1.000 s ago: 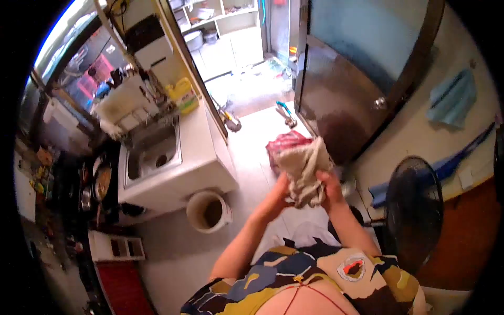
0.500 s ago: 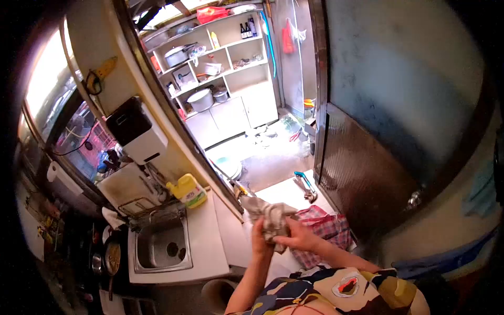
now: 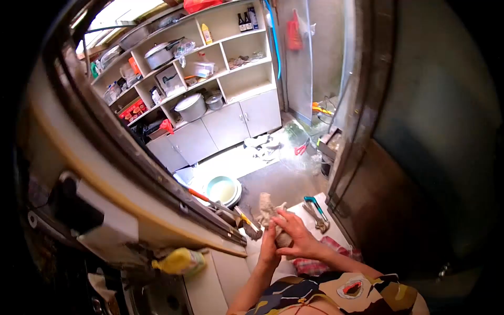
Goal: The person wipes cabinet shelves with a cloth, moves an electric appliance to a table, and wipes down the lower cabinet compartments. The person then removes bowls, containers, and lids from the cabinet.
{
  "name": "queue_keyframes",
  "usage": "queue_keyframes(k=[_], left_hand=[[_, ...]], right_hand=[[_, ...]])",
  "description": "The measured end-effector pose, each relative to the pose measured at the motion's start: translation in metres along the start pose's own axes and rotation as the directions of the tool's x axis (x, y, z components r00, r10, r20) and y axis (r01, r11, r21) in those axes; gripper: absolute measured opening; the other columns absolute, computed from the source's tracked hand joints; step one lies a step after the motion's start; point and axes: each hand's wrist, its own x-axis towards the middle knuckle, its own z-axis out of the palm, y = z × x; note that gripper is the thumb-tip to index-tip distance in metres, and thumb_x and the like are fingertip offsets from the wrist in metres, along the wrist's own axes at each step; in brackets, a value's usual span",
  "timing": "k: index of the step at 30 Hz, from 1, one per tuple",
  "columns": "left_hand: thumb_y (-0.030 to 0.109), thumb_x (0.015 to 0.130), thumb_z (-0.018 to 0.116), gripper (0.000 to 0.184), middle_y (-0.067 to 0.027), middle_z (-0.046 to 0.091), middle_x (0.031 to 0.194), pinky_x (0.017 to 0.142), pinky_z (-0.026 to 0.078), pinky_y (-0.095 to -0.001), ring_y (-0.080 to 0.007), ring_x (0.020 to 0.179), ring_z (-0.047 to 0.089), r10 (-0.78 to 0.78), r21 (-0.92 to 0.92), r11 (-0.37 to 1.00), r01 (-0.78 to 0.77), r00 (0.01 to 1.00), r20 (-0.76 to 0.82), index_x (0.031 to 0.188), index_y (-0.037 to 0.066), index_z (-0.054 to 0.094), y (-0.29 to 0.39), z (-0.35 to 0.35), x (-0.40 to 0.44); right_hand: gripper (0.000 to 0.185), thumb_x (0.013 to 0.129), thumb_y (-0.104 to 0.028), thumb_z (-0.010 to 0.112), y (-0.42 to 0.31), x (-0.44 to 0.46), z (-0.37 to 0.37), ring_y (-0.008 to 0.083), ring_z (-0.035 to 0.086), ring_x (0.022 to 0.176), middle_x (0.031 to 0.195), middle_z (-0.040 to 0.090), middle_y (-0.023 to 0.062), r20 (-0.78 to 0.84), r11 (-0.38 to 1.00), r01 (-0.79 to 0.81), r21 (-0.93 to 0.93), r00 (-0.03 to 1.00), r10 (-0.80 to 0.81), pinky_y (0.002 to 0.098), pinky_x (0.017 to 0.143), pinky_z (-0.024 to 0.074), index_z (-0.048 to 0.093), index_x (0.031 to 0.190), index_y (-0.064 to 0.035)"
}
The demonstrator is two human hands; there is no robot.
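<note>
Beige cloth (image 3: 266, 203), crumpled, is gathered between the 2 hands in the head view. The left hand (image 3: 269, 248) supports its near side and the right hand (image 3: 295, 236) lies over it, so the grip is narrow and filled with fabric. If the squeeze eased unevenly, a loose fold could probably slip free and fall to the floor (image 3: 257, 181), perhaps towards the basin (image 3: 221, 189). The cloth sticks out past the far side of the grip, and another fold shows between the palms.
</note>
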Motion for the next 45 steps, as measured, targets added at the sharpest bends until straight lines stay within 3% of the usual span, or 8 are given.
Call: queue_keyframes(k=[2, 9, 11, 12, 14, 23, 33, 45], left_hand=[[0.04, 0.096, 0.033, 0.052, -0.0082, 0.039, 0.133, 0.103, 0.03, -0.0352, -0.0219, 0.122, 0.04, -0.02, 0.077, 0.997, 0.01, 0.992, 0.127, 0.135, 0.006, 0.029, 0.024, -0.002, 0.05], [0.035, 0.091, 0.048, 0.051, -0.0086, 0.051, 0.119, 0.091, 0.038, -0.03, -0.017, 0.111, 0.046, -0.164, 0.541, 0.841, 0.009, 0.957, 0.239, 0.129, 0.003, 0.038, 0.098, 0.025, 0.186], [0.025, 0.09, 0.05, 0.044, -0.0052, 0.052, 0.115, 0.081, 0.041, -0.0271, -0.0111, 0.098, 0.048, -0.265, 0.779, 0.62, -0.094, 0.909, 0.321, 0.126, 0.001, 0.041, 0.104, 0.024, 0.226], [0.025, 0.09, 0.05, 0.044, -0.0052, 0.052, 0.115, 0.081, 0.041, -0.0271, -0.0111, 0.098, 0.048, -0.271, 0.779, 0.621, -0.089, 0.908, 0.319, 0.126, 0.001, 0.041, 0.106, 0.023, 0.243], [0.02, 0.088, 0.055, 0.045, -0.0082, 0.053, 0.114, 0.082, 0.043, -0.0274, -0.0126, 0.099, 0.05, -0.343, 0.721, 0.693, -0.011, 0.874, 0.344, 0.126, -0.001, 0.042, 0.111, 0.023, 0.278], [0.01, 0.088, 0.052, 0.031, -0.0109, 0.06, 0.1, 0.076, 0.049, -0.0274, -0.0176, 0.089, 0.06, 0.088, 0.515, 0.856, -0.046, 0.994, -0.058, 0.117, 0.0, 0.049, 0.164, -0.004, 0.43], [0.007, 0.087, 0.052, 0.029, -0.0109, 0.062, 0.097, 0.071, 0.05, -0.0263, -0.0169, 0.084, 0.061, 0.107, 0.451, 0.891, 0.053, 0.94, -0.323, 0.115, 0.0, 0.051, 0.185, -0.056, 0.534], [0.008, 0.088, 0.051, 0.027, -0.0109, 0.062, 0.096, 0.073, 0.049, -0.0272, -0.0178, 0.084, 0.061, 0.091, 0.446, 0.895, 0.017, 0.972, -0.219, 0.113, 0.0, 0.052, 0.233, -0.125, 0.769]], right_hand=[[0.084, 0.066, -0.034, 0.074, 0.041, 0.042, -0.002, 0.0384, 0.033, 0.123, 0.138, 0.029, 0.0201, -0.007, 0.998, -0.034, 0.061, 0.999, 0.035, 0.044, 0.102, 0.0268, 0.033, 0.135, -0.0108], [0.07, 0.07, -0.019, 0.071, 0.118, 0.148, -0.05, 0.0298, 0.043, 0.119, 0.132, 0.041, 0.0168, -0.126, 0.953, -0.211, 0.219, 0.962, 0.242, 0.0367, 0.098, 0.0352, 0.038, 0.131, -0.0047], [0.066, 0.073, -0.014, 0.068, 0.143, 0.159, -0.056, 0.0248, 0.049, 0.113, 0.125, 0.048, 0.0128, -0.022, 0.643, -0.374, 0.668, 0.854, 0.519, 0.0341, 0.095, 0.0391, 0.038, 0.131, -0.0019], [0.066, 0.073, -0.014, 0.068, 0.159, 0.168, -0.059, 0.0248, 0.049, 0.113, 0.125, 0.048, 0.0128, -0.021, 0.639, -0.378, 0.67, 0.851, 0.525, 0.0341, 0.095, 0.0391, 0.038, 0.131, -0.0019], [0.064, 0.075, -0.009, 0.065, 0.194, 0.188, -0.061, 0.0208, 0.051, 0.109, 0.12, 0.051, 0.0103, 0.089, 0.203, -0.27, 0.941, 0.779, 0.621, 0.0325, 0.093, 0.041, 0.036, 0.131, -0.0001], [0.059, 0.085, -0.035, 0.053, 0.353, 0.327, -0.101, 0.0268, 0.055, 0.106, 0.118, 0.053, 0.0145, 0.492, -0.375, -0.344, 0.861, 0.753, 0.438, 0.0406, 0.091, 0.0445, 0.036, 0.129, -0.0005], [0.048, 0.085, -0.022, 0.054, 0.473, 0.453, -0.121, 0.023, 0.057, 0.102, 0.114, 0.056, 0.0137, 0.383, -0.13, -0.369, 0.92, 0.78, 0.495, 0.0361, 0.088, 0.0461, 0.042, 0.124, 0.0029], [0.043, 0.084, -0.012, 0.053, 0.649, 0.592, -0.094, 0.0233, 0.058, 0.101, 0.113, 0.057, 0.0154, 0.177, 0.027, -0.265, 0.964, 0.712, 0.68, 0.0351, 0.087, 0.0468, 0.044, 0.122, 0.0054]])
